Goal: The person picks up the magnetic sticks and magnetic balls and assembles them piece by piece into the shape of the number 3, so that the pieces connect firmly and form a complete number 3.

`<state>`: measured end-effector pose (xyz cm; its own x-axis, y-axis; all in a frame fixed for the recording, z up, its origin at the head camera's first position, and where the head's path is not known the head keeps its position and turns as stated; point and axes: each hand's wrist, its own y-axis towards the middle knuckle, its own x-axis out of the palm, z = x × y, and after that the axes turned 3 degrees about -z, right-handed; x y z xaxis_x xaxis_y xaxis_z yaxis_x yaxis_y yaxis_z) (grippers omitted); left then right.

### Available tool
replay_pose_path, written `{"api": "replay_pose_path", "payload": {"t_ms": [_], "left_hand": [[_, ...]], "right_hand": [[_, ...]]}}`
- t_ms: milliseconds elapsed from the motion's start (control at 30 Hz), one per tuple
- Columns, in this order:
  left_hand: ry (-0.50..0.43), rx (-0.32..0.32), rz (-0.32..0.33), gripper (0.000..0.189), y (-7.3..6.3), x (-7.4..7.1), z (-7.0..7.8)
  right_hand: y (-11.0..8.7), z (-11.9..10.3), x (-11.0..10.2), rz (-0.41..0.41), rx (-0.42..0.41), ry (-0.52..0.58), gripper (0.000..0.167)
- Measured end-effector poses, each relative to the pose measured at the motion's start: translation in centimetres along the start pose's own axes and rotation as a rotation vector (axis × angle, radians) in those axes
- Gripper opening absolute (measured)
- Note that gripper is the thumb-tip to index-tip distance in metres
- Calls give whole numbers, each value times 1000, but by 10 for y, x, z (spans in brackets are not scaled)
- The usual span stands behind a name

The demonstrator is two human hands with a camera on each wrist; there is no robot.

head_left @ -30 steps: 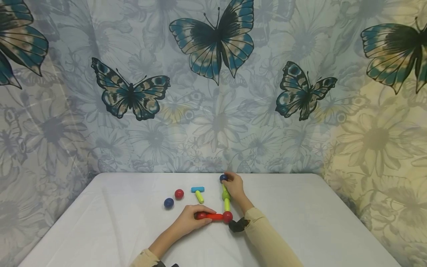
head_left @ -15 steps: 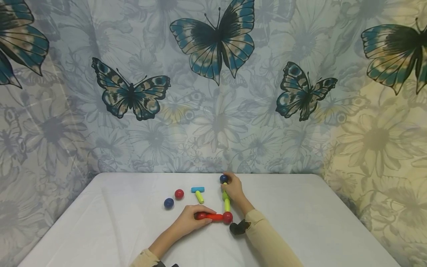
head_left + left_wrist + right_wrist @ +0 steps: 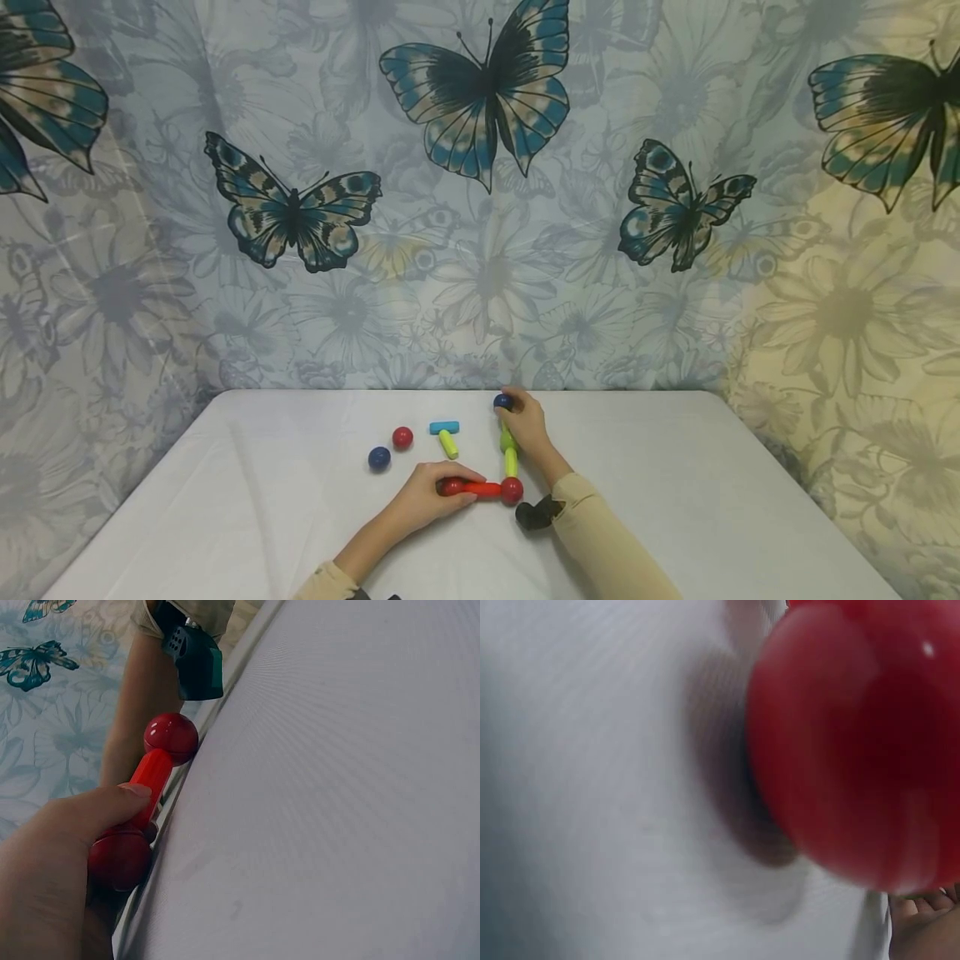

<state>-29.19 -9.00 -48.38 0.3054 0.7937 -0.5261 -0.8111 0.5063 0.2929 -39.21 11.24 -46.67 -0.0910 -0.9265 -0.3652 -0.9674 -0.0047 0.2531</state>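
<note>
My left hand [image 3: 426,493] grips the left end of a joined toy piece, with thumb and fingers about a red ball [image 3: 120,861] and its red rod [image 3: 483,490]. A second red ball [image 3: 512,491] sits at the rod's right end. From that corner a yellow-green rod [image 3: 511,463] runs away to a green ball [image 3: 507,442], which is partly covered. At the far end, near the table's back edge, my right hand [image 3: 529,427] pinches a blue ball [image 3: 502,403]; its fingers hide the link there. In the right wrist view, the corner red ball [image 3: 847,750] looms close.
Left of the joined piece lie a loose blue ball [image 3: 379,459], a red ball [image 3: 402,438], a blue rod [image 3: 444,427] and a yellow-green rod [image 3: 448,444]. A white cloth covers the table [image 3: 675,500]. Behind it hangs a butterfly-patterned cloth [image 3: 495,308].
The right hand's fingers have shifted slightly on the blue ball, and the thumb has come down a little nearer the rod. The left hand keeps its place.
</note>
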Motion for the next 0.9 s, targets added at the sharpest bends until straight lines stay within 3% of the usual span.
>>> {"api": "replay_pose_path", "payload": {"t_ms": [400, 733, 900], "left_hand": [[-58, -29, 11, 36, 10, 2, 3], [26, -16, -6, 60, 35, 12, 9], [62, -14, -50, 73, 47, 15, 9]], "right_hand": [[0, 5, -1, 52, -20, 68, 30], [1, 5, -3, 72, 12, 64, 29], [1, 5, -3, 66, 25, 70, 29]]}}
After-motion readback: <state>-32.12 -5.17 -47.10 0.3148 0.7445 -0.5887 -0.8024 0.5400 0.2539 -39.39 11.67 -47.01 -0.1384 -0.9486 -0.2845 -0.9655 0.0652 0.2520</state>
